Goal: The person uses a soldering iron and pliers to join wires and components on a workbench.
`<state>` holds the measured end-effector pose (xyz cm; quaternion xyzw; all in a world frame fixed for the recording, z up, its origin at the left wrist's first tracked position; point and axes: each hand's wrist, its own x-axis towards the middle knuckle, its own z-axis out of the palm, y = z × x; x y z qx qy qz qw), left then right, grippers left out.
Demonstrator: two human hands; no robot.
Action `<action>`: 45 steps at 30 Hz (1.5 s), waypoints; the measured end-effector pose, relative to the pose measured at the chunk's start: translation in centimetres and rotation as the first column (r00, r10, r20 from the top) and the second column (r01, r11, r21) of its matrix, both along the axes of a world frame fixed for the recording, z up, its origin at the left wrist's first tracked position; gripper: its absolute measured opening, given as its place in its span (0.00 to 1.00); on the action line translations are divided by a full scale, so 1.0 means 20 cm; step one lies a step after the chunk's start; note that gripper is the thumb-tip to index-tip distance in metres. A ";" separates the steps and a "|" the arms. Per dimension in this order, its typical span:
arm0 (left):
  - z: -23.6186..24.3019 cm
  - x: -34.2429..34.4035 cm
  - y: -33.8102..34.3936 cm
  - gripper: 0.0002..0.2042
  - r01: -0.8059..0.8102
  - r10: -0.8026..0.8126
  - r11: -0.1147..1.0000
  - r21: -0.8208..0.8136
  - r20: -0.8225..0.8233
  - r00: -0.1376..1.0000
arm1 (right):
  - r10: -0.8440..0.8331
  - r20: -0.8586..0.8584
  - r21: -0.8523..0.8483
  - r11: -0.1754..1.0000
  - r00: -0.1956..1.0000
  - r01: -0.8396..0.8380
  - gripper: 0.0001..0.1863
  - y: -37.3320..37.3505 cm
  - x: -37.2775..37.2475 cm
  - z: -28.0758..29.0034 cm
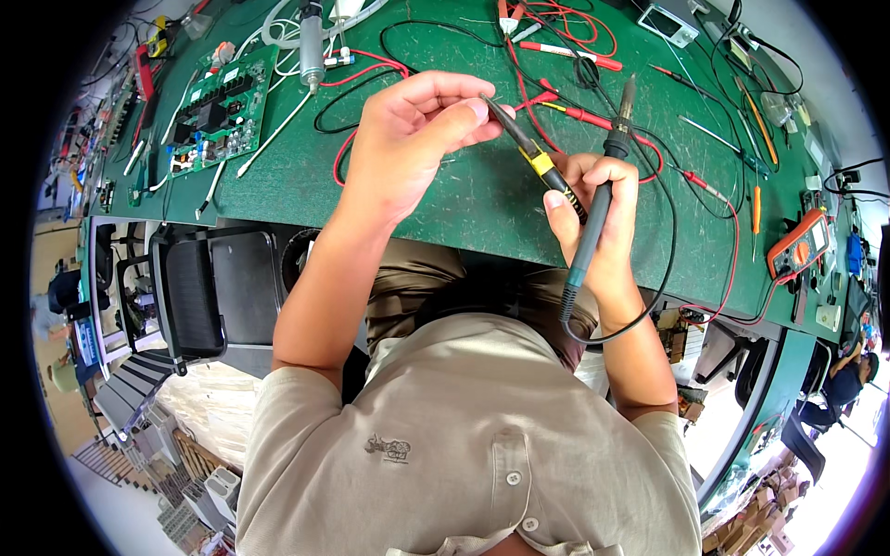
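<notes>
My right hand (603, 204) is closed around a soldering iron (591, 232) with a dark grey handle, its metal tip pointing up and away from me. The same hand also grips black tweezers (541, 164) with a yellow band, slanting up to the left. At their pointed end, the thumb and index finger of my left hand (408, 139) are pinched together. Whatever lies between those fingertips is too small to make out. The iron's black cable (669, 250) loops down below my right hand.
A green circuit board (219, 116) lies on the green bench mat (306, 199) at left, near a clear syringe-like cylinder (311, 46). Red and black test leads (593, 117) spread across the back. An orange multimeter (799, 245) rests at right, and a black chair (195, 292) stands lower left.
</notes>
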<state>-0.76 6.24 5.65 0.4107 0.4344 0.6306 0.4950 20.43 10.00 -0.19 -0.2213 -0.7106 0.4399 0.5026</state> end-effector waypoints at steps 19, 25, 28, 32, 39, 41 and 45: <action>0.03 0.10 -0.06 0.08 -0.075 0.077 0.992 0.102 -0.020 0.997 | -0.156 0.231 0.223 0.969 0.960 0.104 0.25 0.00 -0.02 0.03; 0.01 0.08 -0.07 0.11 -0.048 0.033 0.991 0.127 0.117 0.993 | -0.161 0.231 0.207 0.972 0.960 0.114 0.25 0.01 -0.02 0.05; -0.02 0.10 -0.07 0.14 -0.026 0.000 0.990 0.135 0.193 0.981 | -0.153 0.138 0.138 0.981 0.979 0.134 0.26 0.04 -0.03 0.03; -0.09 0.21 -0.08 0.15 0.025 -0.017 0.988 0.155 -0.056 0.998 | -0.153 0.098 0.095 0.985 0.983 0.144 0.31 0.07 -0.02 0.08; -0.03 0.23 -0.01 0.19 0.275 -0.256 0.924 0.266 -0.104 0.961 | -0.034 0.017 -0.019 0.999 0.999 0.035 0.37 0.09 -0.01 0.17; -0.03 0.26 -0.01 0.18 0.305 -0.301 0.922 0.239 -0.056 0.952 | 0.016 0.067 -0.042 0.999 0.998 -0.013 0.39 0.08 0.00 0.17; -0.03 0.29 -0.01 0.17 0.284 -0.288 0.923 0.259 -0.020 0.957 | 0.043 0.071 -0.011 0.999 0.997 -0.043 0.38 0.08 0.00 0.20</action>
